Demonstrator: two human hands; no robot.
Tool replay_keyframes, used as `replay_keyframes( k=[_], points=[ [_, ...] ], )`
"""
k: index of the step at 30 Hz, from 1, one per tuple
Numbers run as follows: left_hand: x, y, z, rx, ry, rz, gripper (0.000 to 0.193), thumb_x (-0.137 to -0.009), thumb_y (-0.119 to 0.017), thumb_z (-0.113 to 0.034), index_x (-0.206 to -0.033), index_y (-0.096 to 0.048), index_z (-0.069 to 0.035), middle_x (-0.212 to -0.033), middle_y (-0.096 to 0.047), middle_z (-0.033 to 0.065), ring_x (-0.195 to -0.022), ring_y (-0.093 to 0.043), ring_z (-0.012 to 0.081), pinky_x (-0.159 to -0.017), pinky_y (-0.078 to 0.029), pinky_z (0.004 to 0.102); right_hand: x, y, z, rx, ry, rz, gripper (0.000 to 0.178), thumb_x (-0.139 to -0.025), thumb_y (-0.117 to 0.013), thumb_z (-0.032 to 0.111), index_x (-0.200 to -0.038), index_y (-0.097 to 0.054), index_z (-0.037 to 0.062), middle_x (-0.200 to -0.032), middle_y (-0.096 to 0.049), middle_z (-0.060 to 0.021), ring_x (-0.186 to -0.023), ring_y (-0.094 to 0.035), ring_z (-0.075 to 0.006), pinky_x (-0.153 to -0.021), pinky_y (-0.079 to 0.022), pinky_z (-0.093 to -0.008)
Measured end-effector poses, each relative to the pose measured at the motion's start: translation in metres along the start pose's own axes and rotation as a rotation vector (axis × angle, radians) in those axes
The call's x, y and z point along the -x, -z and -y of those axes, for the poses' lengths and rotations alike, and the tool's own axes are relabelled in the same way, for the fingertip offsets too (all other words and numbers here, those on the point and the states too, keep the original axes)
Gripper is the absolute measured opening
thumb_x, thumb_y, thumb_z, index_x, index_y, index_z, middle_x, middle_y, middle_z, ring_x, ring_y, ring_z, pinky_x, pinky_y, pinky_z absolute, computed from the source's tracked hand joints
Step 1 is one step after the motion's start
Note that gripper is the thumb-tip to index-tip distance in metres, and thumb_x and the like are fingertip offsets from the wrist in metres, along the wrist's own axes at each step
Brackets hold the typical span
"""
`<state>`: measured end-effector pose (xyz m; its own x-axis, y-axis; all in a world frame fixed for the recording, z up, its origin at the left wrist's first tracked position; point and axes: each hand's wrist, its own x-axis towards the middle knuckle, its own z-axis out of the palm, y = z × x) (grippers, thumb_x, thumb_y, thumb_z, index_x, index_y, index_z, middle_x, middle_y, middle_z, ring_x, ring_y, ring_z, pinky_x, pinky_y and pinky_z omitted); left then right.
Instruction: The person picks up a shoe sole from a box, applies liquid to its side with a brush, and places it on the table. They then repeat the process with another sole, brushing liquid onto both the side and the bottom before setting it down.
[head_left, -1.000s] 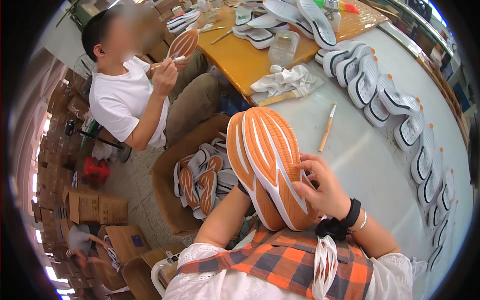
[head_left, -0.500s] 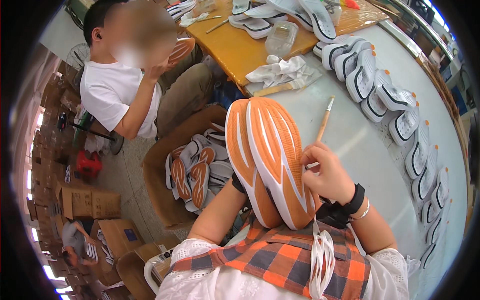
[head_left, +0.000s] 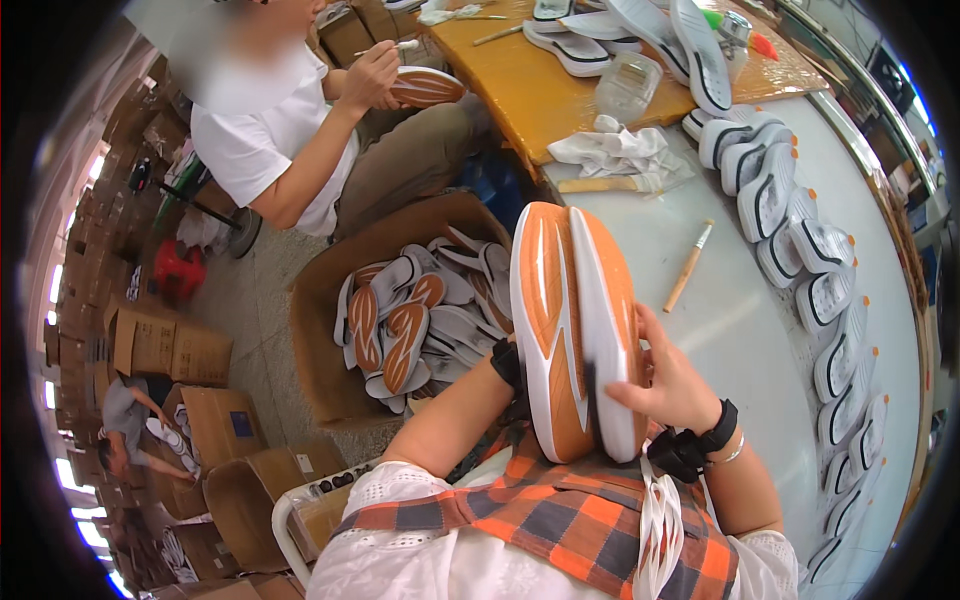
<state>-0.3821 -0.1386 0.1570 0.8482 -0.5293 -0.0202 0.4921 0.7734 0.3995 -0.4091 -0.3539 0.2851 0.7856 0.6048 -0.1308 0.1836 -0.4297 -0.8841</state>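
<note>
Two orange-and-white shoe soles stand upright side by side above my lap, the left sole [head_left: 548, 330] with its tread toward me and the right sole [head_left: 607, 330] turned more edge-on. My right hand [head_left: 665, 378] is on the right sole, thumb on its white side wall and fingers around its far edge. My left forearm [head_left: 450, 405] reaches behind the pair; that hand is hidden, its fingers out of sight, but it holds the soles up from behind. A wooden-handled brush [head_left: 690, 265] lies on the pale table [head_left: 735, 345], apart from my right hand.
A large carton [head_left: 315, 370] of loose soles stands on the floor to my left. Along the table's right runs a row of white soles [head_left: 835, 365]. White cloth [head_left: 620, 150] and a clear plastic tub [head_left: 628, 88] lie ahead. A co-worker [head_left: 260, 150] sits far left with a sole and brush.
My right hand has moved from the brush onto the right sole, which has turned edge-on. The brush now lies on the table. My view has shifted left, and the co-worker has lowered their sole.
</note>
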Motion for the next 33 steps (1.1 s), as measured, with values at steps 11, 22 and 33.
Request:
replay_keyframes(
  k=[11, 22, 33],
  points=[
    [0.09, 0.094, -0.061, 0.332, -0.418, -0.105, 0.037, -0.087, -0.056, -0.028, -0.107, -0.051, 0.002, -0.12, -0.049, 0.0183, -0.102, -0.054, 0.0296, -0.084, -0.048, 0.0406, 0.006, 0.021, -0.017, -0.543, -0.031, -0.057, 0.084, -0.077, -0.064, 0.013, -0.142, -0.012, 0.0016, -0.127, -0.041, -0.0151, -0.098, -0.056, -0.0177, -0.082, -0.048, -0.0287],
    [0.021, -0.067, 0.015, -0.289, -0.155, 0.002, 0.089, -0.079, -0.035, -0.073, -0.137, -0.028, -0.004, -0.134, -0.04, 0.0184, -0.122, -0.042, 0.0303, -0.1, -0.036, 0.0448, 0.002, -0.013, 0.01, -0.152, 0.076, -0.108, 0.092, -0.071, -0.078, 0.025, -0.137, -0.02, -0.0025, -0.115, -0.046, -0.0189, -0.095, -0.058, -0.0233, -0.077, -0.05, -0.0307],
    [0.005, -0.063, 0.008, 0.109, 0.143, 0.29, 0.069, -0.089, -0.052, -0.038, -0.14, -0.022, -0.004, -0.113, -0.049, 0.0202, -0.082, -0.057, 0.0268, -0.07, -0.048, 0.037, 0.02, 0.036, 0.008, 0.082, 0.165, -0.474, 0.018, -0.079, -0.063, 0.007, -0.095, -0.061, 0.0003, -0.089, -0.061, -0.0096, -0.073, -0.06, -0.017, -0.059, -0.049, -0.0255]
  ],
)
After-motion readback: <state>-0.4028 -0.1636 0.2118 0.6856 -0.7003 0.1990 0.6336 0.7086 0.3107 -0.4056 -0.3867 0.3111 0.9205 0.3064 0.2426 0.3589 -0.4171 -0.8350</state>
